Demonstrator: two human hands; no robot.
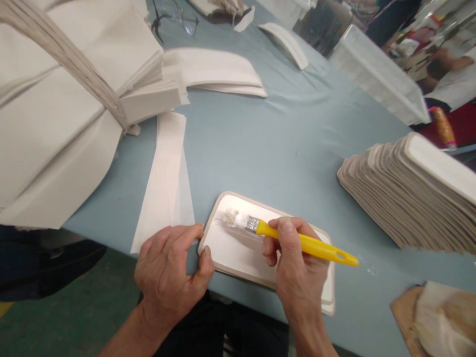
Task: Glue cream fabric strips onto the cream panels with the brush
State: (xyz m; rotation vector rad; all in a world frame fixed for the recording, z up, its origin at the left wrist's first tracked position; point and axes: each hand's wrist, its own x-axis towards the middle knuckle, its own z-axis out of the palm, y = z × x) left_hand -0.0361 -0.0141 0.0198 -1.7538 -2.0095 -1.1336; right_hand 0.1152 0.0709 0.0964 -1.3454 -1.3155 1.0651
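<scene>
A white, round-cornered panel with a beige edge (238,255) lies at the table's near side, with what looks like another piece under its right end. My left hand (173,270) grips the panel's left end, its thumb and forefinger at the edge. In my right hand (297,263) is a yellow-handled paintbrush (308,246), held between thumb and fingers over the panel. White paste clings to the brush's bristles, which touch or hover just above the panel's left half; I cannot tell which. Below my left fingers, pale paper strips (163,173) lie on the table.
A tied bundle of cream sheets (55,114) fills the left. Curved white pieces (219,69) and glasses (174,20) lie behind. At right stand a tall stack of similar panels (401,198) and a translucent bin (379,74). A blue cloth (267,144) covers the table.
</scene>
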